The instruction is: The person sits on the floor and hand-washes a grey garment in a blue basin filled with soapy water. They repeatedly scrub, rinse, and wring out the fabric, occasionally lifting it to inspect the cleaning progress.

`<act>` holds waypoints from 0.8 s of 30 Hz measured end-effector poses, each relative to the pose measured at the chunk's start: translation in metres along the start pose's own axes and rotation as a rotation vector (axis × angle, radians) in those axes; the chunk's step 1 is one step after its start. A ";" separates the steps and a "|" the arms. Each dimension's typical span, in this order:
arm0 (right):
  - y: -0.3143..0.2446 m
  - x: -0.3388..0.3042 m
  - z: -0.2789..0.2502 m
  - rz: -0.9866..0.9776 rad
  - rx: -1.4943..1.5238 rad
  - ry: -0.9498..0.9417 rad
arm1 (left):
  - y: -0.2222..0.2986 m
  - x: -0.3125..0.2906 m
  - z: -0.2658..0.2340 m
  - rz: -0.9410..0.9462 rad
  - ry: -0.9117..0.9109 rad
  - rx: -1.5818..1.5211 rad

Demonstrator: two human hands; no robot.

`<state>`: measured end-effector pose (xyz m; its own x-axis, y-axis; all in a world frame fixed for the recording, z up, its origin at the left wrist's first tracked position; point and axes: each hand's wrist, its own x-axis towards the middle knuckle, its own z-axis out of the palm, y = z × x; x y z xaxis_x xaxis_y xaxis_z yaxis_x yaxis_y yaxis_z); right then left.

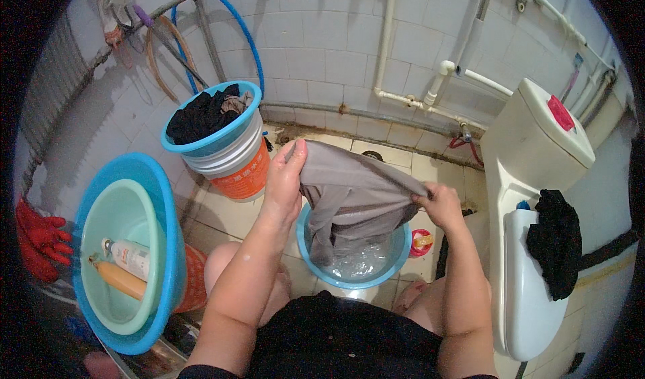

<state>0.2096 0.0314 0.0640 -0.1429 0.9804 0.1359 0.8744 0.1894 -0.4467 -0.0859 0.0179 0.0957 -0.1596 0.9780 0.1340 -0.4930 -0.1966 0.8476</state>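
Note:
A wet grey garment (pixel 349 194) hangs stretched between both hands above a blue basin (pixel 400 255) holding soapy water on the tiled floor. My left hand (pixel 285 177) grips the garment's upper left edge, raised higher. My right hand (pixel 440 204) pinches its right edge. The garment's lower part dangles into the basin's water.
A blue tub of dark clothes (pixel 211 120) sits on stacked buckets at the back left. Nested blue and green basins (pixel 124 245) with two bottles stand at the left. A white toilet (pixel 537 198) with a black cloth (pixel 556 241) on it stands at the right. Pipes run along the wall.

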 end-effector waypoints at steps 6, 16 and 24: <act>0.009 0.005 -0.005 -0.010 -0.210 0.452 | 0.011 -0.001 0.007 -0.064 -0.009 -0.134; -0.034 -0.019 0.048 0.654 1.402 -0.617 | -0.041 -0.021 0.029 -0.243 -0.262 0.256; -0.026 -0.012 0.062 0.583 1.287 -0.418 | -0.087 -0.067 0.027 -0.153 -1.185 0.896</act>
<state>0.1593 0.0184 0.0190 -0.2394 0.8354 -0.4948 -0.1193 -0.5311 -0.8389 -0.0094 -0.0285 0.0267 0.8297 0.5575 -0.0273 0.3053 -0.4124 0.8583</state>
